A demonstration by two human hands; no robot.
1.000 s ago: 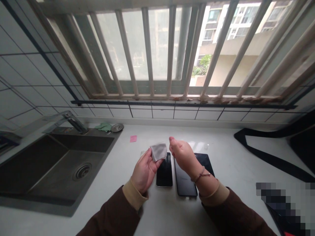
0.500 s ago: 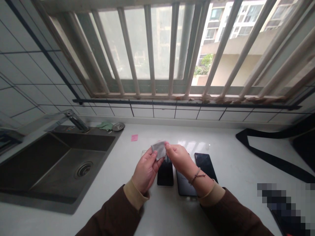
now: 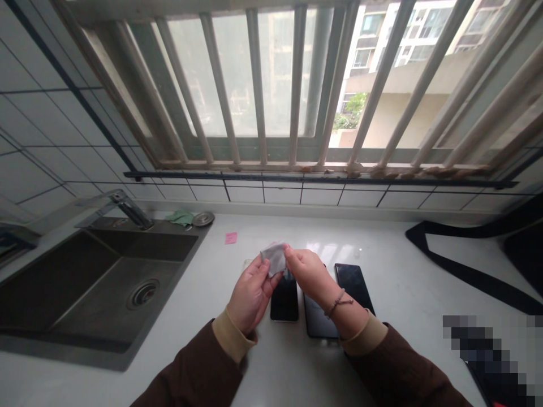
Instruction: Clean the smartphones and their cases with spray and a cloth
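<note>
A small grey folded cloth [image 3: 274,258] is stretched between my two hands, above the counter. My left hand [image 3: 253,291] grips its left and lower side, thumb on top. With thumb and fingers pinched, my right hand [image 3: 306,270] holds the right corner. Just below lies a black smartphone [image 3: 284,299], its upper end hidden by the hands and cloth. Under my right wrist is a larger dark tablet-like device [image 3: 319,319], partly covered. Another black flat device [image 3: 354,287] rests to the right of it. A small pale clear item [image 3: 247,264] peeks out behind my left hand.
On the left is a steel sink [image 3: 123,362] with a faucet [image 3: 133,209], a green cloth [image 3: 180,218] and a metal drain cover [image 3: 203,219]. A pink sticky note [image 3: 231,238] lies on the white counter [image 3: 271,373]. A black strap [image 3: 466,274] curves at the right. A barred window stands behind.
Both hands keep almost the same hold on the cloth. Only a very slight shift of the whole view shows.
</note>
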